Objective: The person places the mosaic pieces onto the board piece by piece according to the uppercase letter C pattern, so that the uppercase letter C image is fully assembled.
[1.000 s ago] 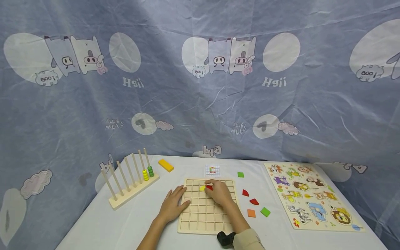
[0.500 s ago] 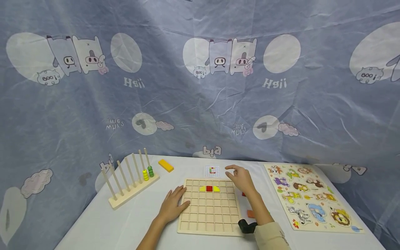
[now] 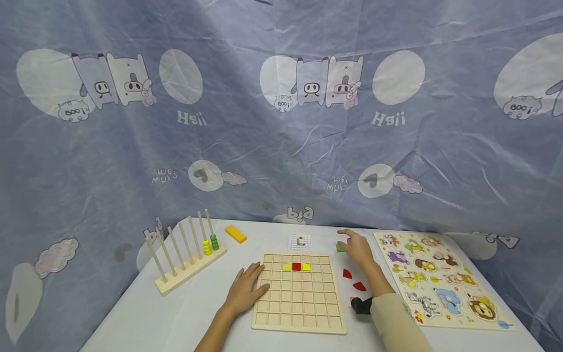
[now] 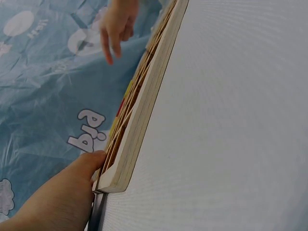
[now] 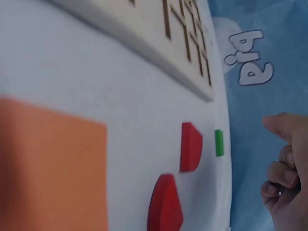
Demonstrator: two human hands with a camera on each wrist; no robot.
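My left hand (image 3: pixel 244 292) rests at the left edge of a wooden grid board (image 3: pixel 299 303), its thumb lying over the rim in the left wrist view. On the board, a red square tile (image 3: pixel 296 267) sits between two yellow curved tiles (image 3: pixel 287 267). My right hand (image 3: pixel 358 248) is over a green square tile (image 3: pixel 339 248) beyond the board's far right corner. Nothing is in its fingers; the right wrist view shows the index finger extended, others bent, and the green tile apart from them on the table.
Two red quarter-round tiles (image 3: pixel 359 286) and an orange square (image 5: pixel 53 168) lie right of the board. A pattern card (image 3: pixel 301 242) lies behind it. An animal puzzle (image 3: pixel 444 281) is at right; a peg rack (image 3: pixel 191 269) and a yellow-orange block (image 3: pixel 235 233) are at left.
My right hand has let go of the red square tile on the board and moved right to the green tile. The left hand has stayed at the board's edge.
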